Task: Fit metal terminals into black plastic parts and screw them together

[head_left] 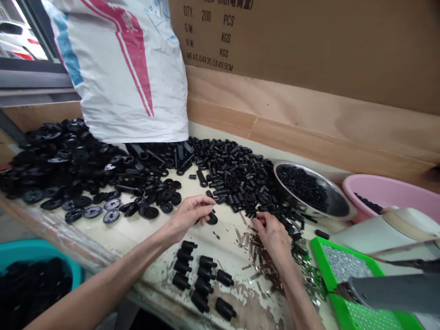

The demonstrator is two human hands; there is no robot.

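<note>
My left hand [188,215] is closed in a pinch on a small black plastic wheel [211,218] just above the worn tabletop. My right hand [271,233] has its fingers curled over a scatter of small metal clips [252,247] and black sleeves; what it grips is hidden. A heap of short black tubes [237,176] lies just beyond both hands. Several assembled black pieces [202,275] lie in rows near the table's front edge, below my left hand.
A large pile of black discs [68,165] covers the left. A white woven sack [127,68] stands behind it. A steel bowl [338,206] of black parts, a pink basin [395,190], a green tray [347,311] of screws and a grey tool [395,284] are at right. A teal tub [41,256] sits lower left.
</note>
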